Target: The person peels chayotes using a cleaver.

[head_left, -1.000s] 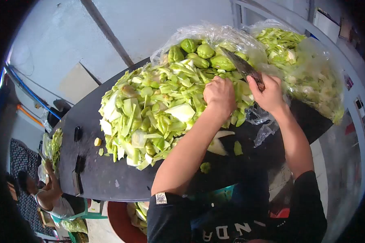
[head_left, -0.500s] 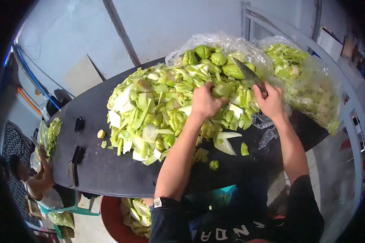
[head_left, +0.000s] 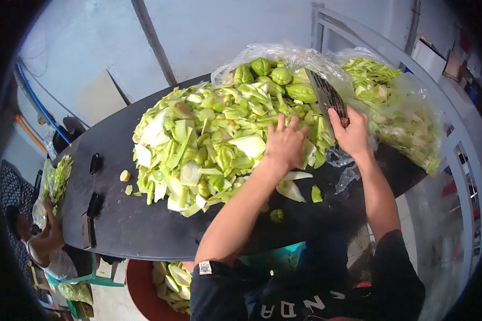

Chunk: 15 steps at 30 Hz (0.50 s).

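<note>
Vegetable pile (head_left: 185, 144) inside table's near edge (head_left: 139, 255)

Vegetable pieces (head_left: 214, 131) are pale green, tabletop (head_left: 139, 227) black.

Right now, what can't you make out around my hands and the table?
In the head view:
Left hand: palm and anything beneath it, hidden by the hand itself.
Knife: much of the handle, covered by the right hand.
Red tub: lower part, cut off by the picture's bottom edge.
</note>
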Available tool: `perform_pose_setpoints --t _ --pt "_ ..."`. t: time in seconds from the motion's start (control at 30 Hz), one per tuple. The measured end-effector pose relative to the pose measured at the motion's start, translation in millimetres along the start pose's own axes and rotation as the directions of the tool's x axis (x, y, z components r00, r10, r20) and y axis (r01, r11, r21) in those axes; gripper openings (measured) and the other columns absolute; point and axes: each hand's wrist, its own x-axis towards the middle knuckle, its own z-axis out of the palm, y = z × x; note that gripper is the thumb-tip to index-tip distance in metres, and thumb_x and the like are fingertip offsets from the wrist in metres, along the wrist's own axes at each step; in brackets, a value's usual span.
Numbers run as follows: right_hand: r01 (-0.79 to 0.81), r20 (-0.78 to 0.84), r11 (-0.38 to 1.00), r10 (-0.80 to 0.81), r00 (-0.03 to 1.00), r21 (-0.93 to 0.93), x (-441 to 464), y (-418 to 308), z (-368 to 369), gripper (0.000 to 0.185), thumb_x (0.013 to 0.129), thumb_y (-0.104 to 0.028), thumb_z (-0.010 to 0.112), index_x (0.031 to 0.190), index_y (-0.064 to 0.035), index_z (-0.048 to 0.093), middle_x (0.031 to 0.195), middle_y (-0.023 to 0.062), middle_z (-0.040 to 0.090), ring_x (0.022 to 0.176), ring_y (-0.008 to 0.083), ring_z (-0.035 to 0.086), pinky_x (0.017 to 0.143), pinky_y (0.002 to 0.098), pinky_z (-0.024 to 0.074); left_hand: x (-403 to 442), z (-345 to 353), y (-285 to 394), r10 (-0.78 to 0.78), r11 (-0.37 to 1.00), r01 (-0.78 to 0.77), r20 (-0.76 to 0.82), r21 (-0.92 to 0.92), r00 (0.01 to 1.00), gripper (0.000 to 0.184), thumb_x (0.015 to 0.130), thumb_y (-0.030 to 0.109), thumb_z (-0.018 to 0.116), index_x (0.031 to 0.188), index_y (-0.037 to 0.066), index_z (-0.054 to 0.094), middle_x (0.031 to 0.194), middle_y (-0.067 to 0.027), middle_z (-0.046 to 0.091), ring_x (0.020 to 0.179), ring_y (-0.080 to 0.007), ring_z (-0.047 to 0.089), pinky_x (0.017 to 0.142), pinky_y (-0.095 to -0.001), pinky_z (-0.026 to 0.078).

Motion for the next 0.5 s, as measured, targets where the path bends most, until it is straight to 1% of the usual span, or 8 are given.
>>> perform_pose_setpoints --t 0.03,0.1,0.17,0.3,0.37,0.4,0.43,0.5 --pt "-0.017 0.002 1.0 0.017 1.0 0.013 -1.6 5.2 -0.7 0.021 0.089 -0.018 0.067 0.075 -0.0027 0.062 0.05 0.005 0.05 0.04 0.0155 0.045 0.044 0.0324 0.0361 5.3 2.8 -1.8 0.022 0.996 -0.024 0.026 0.089 0.999 0.057 0.071 0.017 0.073 0.126 0.02 0.058 0.138 -0.0107 0.044 0.133 -0.0367 0.035 0.099 -0.0504 0.043" --pt "-0.031 0.008 0.999 0.031 0.999 0.032 -1.0 10.2 -1.8 0.021 0.089 -0.018 0.067 0.076 -0.0025 0.062 0.049 0.0045 0.05 0.04 0.0149 0.045 0.044 0.0324 0.0358 15.9 1.6 -8.3 0.046 0.996 -0.053 0.098 0.071 0.994 0.054 0.074 0.016 0.071 0.126 0.02 0.058 0.135 -0.0099 0.048 0.129 -0.0347 0.04 0.103 -0.0501 0.04" --pt "-0.064 -0.019 0.997 0.064 0.998 0.034 -1.4 11.3 -2.4 0.021 0.089 -0.018 0.067 0.077 -0.0021 0.062 0.049 0.0038 0.05 0.04 0.0136 0.044 0.043 0.0323 0.0348 22.2 -1.7 -9.5 0.152 0.955 -0.198 0.21 0.221 0.966 0.061 0.069 0.021 0.075 0.127 0.022 0.057 0.128 -0.0101 0.051 0.125 -0.0344 0.045 0.097 -0.0495 0.045" --pt "-0.02 -0.013 0.999 0.021 1.0 0.037 -2.2 15.0 -3.9 0.022 0.089 -0.019 0.067 0.076 -0.002 0.062 0.048 0.0034 0.049 0.04 0.0126 0.043 0.042 0.0321 0.0334 29.2 -1.0 -8.6 0.12 0.943 -0.192 0.26 0.271 0.958 0.057 0.071 0.019 0.073 0.126 0.019 0.058 0.125 -0.0128 0.053 0.123 -0.0353 0.048 0.096 -0.0477 0.047" --pt "-0.048 0.024 0.996 0.047 0.999 0.071 -3.0 13.0 -8.1 0.019 0.089 -0.015 0.068 0.078 0.0001 0.064 0.052 -0.0028 0.045 0.048 0.0058 0.036 0.044 0.0273 0.0285 28.7 11.7 -28.4 0.064 0.996 -0.065 -0.037 -0.054 0.997 0.051 0.071 0.015 0.071 0.121 0.015 0.061 0.121 -0.0157 0.056 0.12 -0.0371 0.052 0.096 -0.0437 0.049" --pt "-0.051 0.017 0.996 0.05 0.999 0.071 -2.7 13.3 -9.0 0.019 0.089 -0.015 0.068 0.078 0.0001 0.064 0.052 -0.0028 0.045 0.048 0.0058 0.036 0.044 0.0273 0.0285 25.0 11.7 -36.7 0.092 0.989 -0.102 -0.09 -0.107 0.992 0.05 0.073 0.012 0.069 0.123 0.01 0.06 0.122 -0.018 0.058 0.115 -0.0393 0.056 0.095 -0.0403 0.049" --pt "-0.035 0.012 0.997 0.035 0.999 0.063 -1.8 13.2 -9.3 0.021 0.089 -0.017 0.067 0.076 -0.0009 0.062 0.05 0.0003 0.046 0.044 0.0095 0.038 0.043 0.0292 0.0302 23.1 13.9 -42.6 0.096 0.989 -0.105 -0.089 -0.105 0.991 0.05 0.073 0.012 0.069 0.123 0.01 0.06 0.122 -0.018 0.058 0.115 -0.0393 0.056 0.095 -0.0403 0.049" --pt "-0.012 0.008 0.998 0.011 1.0 0.058 0.0 12.4 -9.2 0.024 0.089 -0.019 0.067 0.074 -0.002 0.061 0.048 0.0035 0.047 0.04 0.0131 0.04 0.042 0.0311 0.0318 18.5 13.6 -53.2 -0.047 0.839 -0.111 -0.275 -0.532 0.96 0.051 0.075 0.004 0.066 0.125 0.005 0.058 0.124 -0.0196 0.06 0.103 -0.044 0.061 0.09 -0.0421 0.052"
